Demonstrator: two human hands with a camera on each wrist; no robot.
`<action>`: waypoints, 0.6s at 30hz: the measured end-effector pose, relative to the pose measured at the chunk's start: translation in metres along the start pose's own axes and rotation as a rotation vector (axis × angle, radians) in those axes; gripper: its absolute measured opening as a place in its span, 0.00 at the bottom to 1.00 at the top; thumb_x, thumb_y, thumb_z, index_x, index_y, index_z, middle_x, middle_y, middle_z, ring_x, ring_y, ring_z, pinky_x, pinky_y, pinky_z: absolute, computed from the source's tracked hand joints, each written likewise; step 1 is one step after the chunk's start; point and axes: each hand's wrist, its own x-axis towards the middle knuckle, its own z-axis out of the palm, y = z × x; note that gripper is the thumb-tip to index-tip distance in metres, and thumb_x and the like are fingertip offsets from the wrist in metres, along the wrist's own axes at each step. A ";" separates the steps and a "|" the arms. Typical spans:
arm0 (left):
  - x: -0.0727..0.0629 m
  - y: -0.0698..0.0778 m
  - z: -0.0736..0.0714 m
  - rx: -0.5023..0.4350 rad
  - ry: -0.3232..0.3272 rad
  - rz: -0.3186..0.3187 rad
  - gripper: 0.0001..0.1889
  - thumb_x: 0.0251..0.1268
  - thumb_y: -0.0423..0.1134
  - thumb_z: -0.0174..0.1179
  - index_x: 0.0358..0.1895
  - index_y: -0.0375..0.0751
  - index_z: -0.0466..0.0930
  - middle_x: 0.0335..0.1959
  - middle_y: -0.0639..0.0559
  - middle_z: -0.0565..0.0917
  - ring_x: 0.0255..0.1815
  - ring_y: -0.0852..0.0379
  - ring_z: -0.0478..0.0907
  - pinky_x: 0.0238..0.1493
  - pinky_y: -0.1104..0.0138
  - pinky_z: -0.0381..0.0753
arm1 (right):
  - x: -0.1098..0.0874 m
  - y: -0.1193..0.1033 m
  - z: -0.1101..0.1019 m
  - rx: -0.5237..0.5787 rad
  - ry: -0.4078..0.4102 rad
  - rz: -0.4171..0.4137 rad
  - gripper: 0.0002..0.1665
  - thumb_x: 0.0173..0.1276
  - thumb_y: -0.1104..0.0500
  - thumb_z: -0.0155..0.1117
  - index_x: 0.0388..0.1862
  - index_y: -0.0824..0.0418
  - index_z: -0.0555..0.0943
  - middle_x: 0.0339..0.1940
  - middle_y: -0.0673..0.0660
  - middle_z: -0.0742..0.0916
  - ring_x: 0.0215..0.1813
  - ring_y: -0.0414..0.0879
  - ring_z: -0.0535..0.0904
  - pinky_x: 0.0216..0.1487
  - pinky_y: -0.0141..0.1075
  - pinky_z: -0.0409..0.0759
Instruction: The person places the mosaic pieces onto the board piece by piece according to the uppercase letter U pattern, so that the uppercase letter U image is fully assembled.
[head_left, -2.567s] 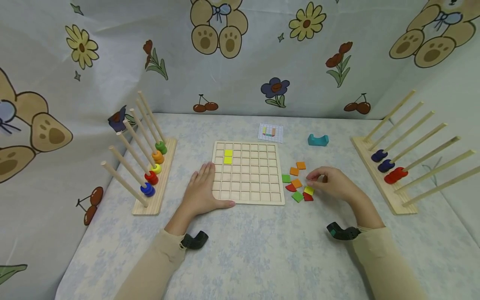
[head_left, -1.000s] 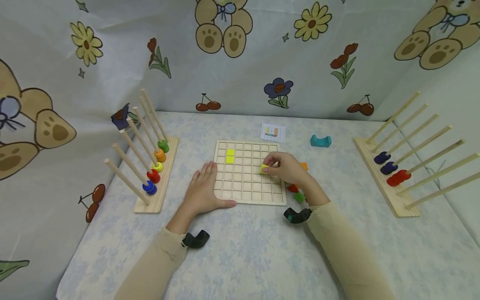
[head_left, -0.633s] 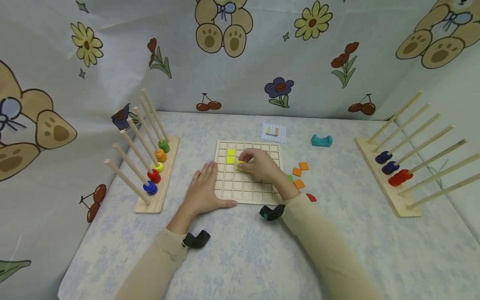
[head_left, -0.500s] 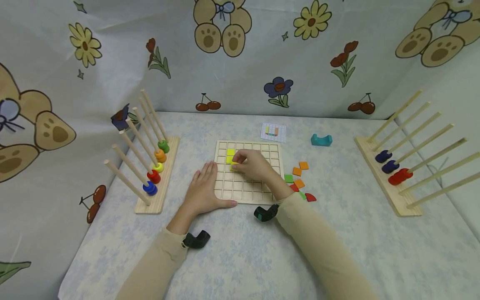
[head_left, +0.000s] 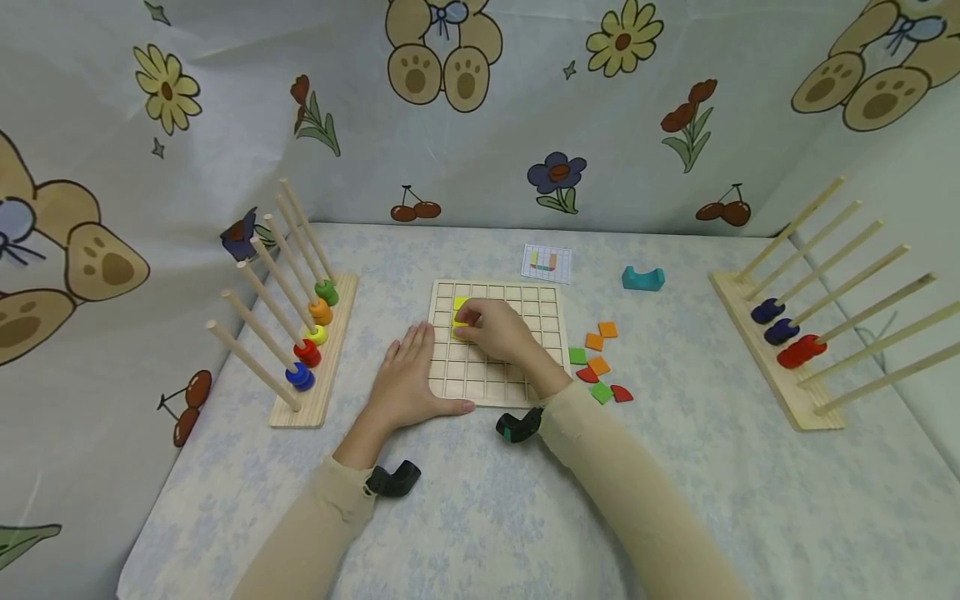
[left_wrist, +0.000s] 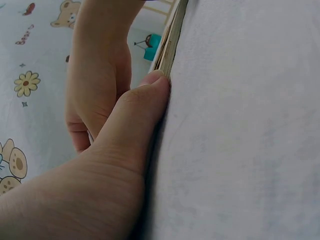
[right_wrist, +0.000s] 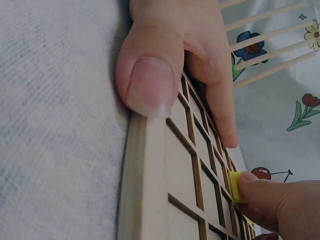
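A pale wooden grid board (head_left: 495,385) lies mid-table. My left hand (head_left: 401,379) rests along its left side, fingers straight, the thumb laid against the front edge. Over the board's left part, my right hand (head_left: 498,332) pinches a yellow square tile (right_wrist: 235,186) between thumb and fingers. That tile is in line just below the yellow tiles (head_left: 461,302) lying in the grid's second column, which the fingers partly cover. In the right wrist view, the left thumb (right_wrist: 150,85) shows large at the board's rim.
Right of the board lie loose pieces: orange squares (head_left: 598,366), green squares (head_left: 602,392) and red quarter-rounds (head_left: 622,393). Behind are a pattern card (head_left: 547,263) and a teal block (head_left: 642,279). Peg racks with coloured beads stand left (head_left: 330,333) and right (head_left: 813,410).
My right hand has picked a yellow tile from the loose pieces and carried it left across the board, to just below the other yellow tiles. The left hand has stayed in place.
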 end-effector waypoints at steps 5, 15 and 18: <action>0.000 0.001 -0.001 -0.001 -0.004 -0.004 0.79 0.31 0.90 0.53 0.80 0.38 0.32 0.83 0.44 0.38 0.84 0.50 0.32 0.82 0.51 0.34 | 0.001 0.001 0.001 -0.028 -0.014 -0.012 0.10 0.66 0.50 0.70 0.42 0.52 0.87 0.40 0.48 0.85 0.42 0.42 0.80 0.47 0.39 0.79; -0.001 0.003 -0.002 -0.008 -0.003 0.001 0.78 0.32 0.88 0.55 0.80 0.37 0.33 0.83 0.44 0.39 0.84 0.50 0.33 0.82 0.51 0.34 | -0.003 0.000 0.001 -0.040 -0.007 -0.029 0.10 0.66 0.51 0.71 0.42 0.53 0.88 0.42 0.48 0.86 0.46 0.43 0.80 0.52 0.40 0.79; -0.001 0.003 -0.002 -0.008 -0.004 -0.001 0.79 0.32 0.89 0.55 0.80 0.37 0.32 0.83 0.44 0.38 0.84 0.50 0.33 0.82 0.51 0.34 | -0.004 0.000 0.001 -0.045 -0.007 -0.027 0.11 0.66 0.51 0.70 0.44 0.53 0.88 0.43 0.47 0.85 0.47 0.43 0.80 0.52 0.40 0.79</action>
